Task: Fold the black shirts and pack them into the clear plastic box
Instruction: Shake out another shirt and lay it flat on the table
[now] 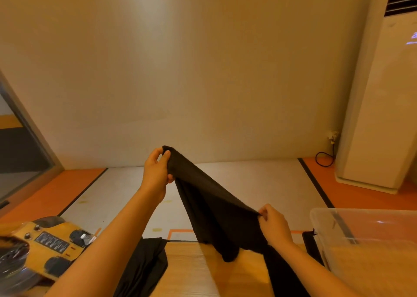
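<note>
Head view, left hand (156, 172) and right hand (274, 223) each pinching a raised black shirt (209, 206) above the desk (191, 269), clear plastic box (372, 240) at right

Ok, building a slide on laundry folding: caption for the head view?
A black shirt stretched between left hand and right hand above the table, clear box at right.

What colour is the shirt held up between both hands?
Plain black shirt, seen clearly in the head view.
</note>
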